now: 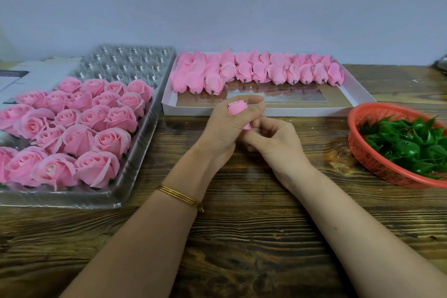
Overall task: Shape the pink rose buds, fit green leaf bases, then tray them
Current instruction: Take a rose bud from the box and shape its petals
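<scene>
You are holding a pink rose bud (237,108), wearing a gold bangle (180,197), facing green leaf bases (406,145) in a red mesh basket (367,155) on a streaky brown table (242,237).

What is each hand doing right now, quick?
Left hand: closed around a pink rose bud.
Right hand: fingers curled, pinching the bud's lower end.
</scene>
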{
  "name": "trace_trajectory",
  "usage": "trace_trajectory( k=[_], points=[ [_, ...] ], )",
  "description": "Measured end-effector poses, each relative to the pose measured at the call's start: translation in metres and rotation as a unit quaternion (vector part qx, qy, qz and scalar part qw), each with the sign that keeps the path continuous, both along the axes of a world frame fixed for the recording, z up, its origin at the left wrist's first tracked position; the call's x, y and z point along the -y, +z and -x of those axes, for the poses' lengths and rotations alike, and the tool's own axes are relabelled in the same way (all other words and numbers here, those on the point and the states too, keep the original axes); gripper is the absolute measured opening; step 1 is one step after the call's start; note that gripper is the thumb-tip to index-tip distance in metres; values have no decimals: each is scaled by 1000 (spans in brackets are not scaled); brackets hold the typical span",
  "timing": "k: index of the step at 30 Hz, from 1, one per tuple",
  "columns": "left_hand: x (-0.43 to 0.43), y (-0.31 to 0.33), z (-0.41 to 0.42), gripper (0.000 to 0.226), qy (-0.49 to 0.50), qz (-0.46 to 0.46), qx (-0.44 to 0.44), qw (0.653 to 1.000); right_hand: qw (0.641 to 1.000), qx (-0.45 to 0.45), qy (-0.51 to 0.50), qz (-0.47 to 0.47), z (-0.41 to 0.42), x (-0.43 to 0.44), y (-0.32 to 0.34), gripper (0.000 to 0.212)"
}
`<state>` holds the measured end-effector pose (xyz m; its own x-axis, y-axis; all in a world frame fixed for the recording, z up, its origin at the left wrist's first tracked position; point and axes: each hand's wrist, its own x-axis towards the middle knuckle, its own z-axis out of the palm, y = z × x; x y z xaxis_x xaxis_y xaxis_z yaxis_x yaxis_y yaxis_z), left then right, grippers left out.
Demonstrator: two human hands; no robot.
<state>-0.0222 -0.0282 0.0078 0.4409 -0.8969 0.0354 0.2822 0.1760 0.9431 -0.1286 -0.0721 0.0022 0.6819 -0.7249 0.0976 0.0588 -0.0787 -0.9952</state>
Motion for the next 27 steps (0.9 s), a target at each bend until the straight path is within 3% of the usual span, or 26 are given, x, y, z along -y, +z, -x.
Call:
trace_trajectory(
  k=[3,6,9,13,20,24,27],
  points=[
    [0,0,-1,10,-4,-6,7,1000,999,0,14,-45,0,2,1,18],
    [0,0,1,9,19,-5,14,1000,999,-12,10,-48,0,0,2,14],
    [1,0,3,9,46,-3,15,999,1000,-19,-24,-7,-2,-1,0,9],
    [2,-1,4,10,66,-4,16,998,998,-6,-49,44,-5,-3,-2,27],
    [0,2,4,13,36,7,14,999,998,4,-42,39,-2,-2,-1,37],
    [-3,6,3,13,3,2,11,1000,999,-6,-12,-31,-1,1,1,7],
    [-5,9,2,17,-17,-2,9,1000,995,0,20,-101,-2,3,1,10]
  ],
)
